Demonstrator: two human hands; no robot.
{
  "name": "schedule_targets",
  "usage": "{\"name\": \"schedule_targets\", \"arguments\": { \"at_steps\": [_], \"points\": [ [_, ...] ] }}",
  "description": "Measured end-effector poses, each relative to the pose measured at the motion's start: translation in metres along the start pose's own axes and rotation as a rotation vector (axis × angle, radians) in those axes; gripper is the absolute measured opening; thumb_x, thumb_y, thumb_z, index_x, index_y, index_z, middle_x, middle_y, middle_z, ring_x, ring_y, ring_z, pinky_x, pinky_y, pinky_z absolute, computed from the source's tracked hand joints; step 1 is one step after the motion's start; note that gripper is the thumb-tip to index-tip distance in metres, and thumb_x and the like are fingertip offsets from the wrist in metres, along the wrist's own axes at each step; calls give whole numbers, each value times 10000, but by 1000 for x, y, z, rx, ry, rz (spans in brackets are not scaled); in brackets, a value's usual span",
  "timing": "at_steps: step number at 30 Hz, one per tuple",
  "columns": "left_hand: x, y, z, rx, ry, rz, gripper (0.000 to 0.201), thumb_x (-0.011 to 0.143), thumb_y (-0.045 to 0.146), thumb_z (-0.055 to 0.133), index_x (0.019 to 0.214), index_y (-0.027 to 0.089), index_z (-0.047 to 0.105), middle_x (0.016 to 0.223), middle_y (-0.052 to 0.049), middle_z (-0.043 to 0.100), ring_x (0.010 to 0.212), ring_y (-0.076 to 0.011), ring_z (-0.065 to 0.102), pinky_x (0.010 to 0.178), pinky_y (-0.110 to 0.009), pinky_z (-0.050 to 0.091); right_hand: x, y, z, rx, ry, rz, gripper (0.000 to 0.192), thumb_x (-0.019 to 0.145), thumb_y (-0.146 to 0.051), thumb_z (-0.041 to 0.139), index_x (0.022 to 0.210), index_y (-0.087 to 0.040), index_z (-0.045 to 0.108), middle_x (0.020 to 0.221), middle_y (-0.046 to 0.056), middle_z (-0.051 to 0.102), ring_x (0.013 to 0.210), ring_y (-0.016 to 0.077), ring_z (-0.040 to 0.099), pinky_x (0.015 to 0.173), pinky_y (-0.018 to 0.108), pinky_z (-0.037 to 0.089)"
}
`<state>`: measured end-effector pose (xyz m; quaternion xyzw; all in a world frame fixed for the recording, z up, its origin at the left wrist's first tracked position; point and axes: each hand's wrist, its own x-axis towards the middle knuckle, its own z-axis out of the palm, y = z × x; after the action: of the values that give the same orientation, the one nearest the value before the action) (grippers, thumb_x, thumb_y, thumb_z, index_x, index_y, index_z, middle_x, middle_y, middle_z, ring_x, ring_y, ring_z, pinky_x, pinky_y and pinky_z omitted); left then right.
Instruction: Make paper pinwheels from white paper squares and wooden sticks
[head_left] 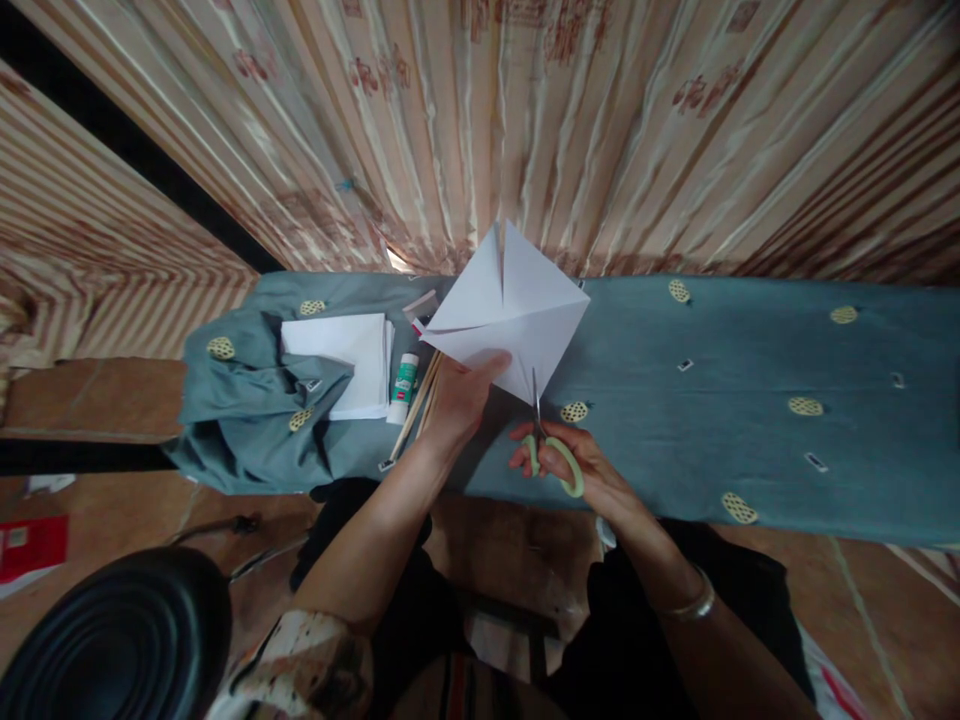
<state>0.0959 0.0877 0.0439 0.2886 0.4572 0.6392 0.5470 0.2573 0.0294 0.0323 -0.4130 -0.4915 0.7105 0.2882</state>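
Note:
A white square of paper (551, 310), turned corner-up, is raised over the table in front of me. Slits run inward from its top and left corners. My left hand (465, 395) grips it by the lower left edge, thumb on top and the other fingers hidden beneath. In my right hand (574, 455) is a pair of scissors (568, 468) with pale green handles. Their blades point away from me and meet the paper at its bottom corner.
The long table wears a teal cloth (712, 400) with yellow pineapple motifs. Left of the paper lie a stack of white sheets (349, 350), a glue stick (403, 385) and thin wooden sticks (411, 420). A pleated curtain (600, 130) hangs behind. A black round object (120, 640) stands lower left.

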Motion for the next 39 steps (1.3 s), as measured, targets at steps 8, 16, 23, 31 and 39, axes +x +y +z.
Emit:
{"name": "schedule_targets", "arguments": {
  "at_steps": [8, 16, 23, 31, 39],
  "points": [
    [0, -2, 0, -12, -11, -6, 220, 611, 279, 812, 752, 178, 679, 830, -49, 745, 1019, -270, 693, 948, -427, 522, 0, -2, 1, -14, 14, 12, 514, 752, -625, 706, 1010, -183, 653, 811, 66, 722, 688, 183, 651, 706, 351, 581],
    [0, -2, 1, -21, 20, -7, 278, 574, 252, 826, 812, 180, 701, 837, -42, 750, 983, -269, 700, 951, -443, 519, 0, 4, -1, 30, 16, 12, 515, 736, -633, 734, 1008, -202, 663, 803, 62, 713, 685, 190, 653, 705, 368, 583],
    [0, -3, 0, -11, 21, 13, 278, 594, 253, 813, 845, 178, 720, 843, -43, 753, 949, -257, 701, 948, -431, 522, 0, 8, -4, 25, 12, 10, 533, 743, -628, 735, 1022, -182, 653, 767, 39, 694, 664, 162, 642, 667, 328, 572],
    [1, -3, -2, -34, -3, 22, 260, 598, 238, 799, 837, 174, 719, 870, -29, 750, 837, -206, 686, 892, -376, 522, 1, 8, -5, 1, 8, 20, 513, 766, -611, 725, 1007, -163, 659, 721, 25, 675, 620, 133, 602, 568, 273, 502],
    [1, -2, -2, -45, 3, 24, 322, 597, 239, 806, 905, 194, 725, 877, -24, 749, 849, -216, 689, 909, -396, 524, 0, 8, -4, -6, 36, 16, 492, 756, -606, 735, 985, -176, 672, 676, 5, 665, 594, 126, 602, 567, 262, 487]
  ]
}}
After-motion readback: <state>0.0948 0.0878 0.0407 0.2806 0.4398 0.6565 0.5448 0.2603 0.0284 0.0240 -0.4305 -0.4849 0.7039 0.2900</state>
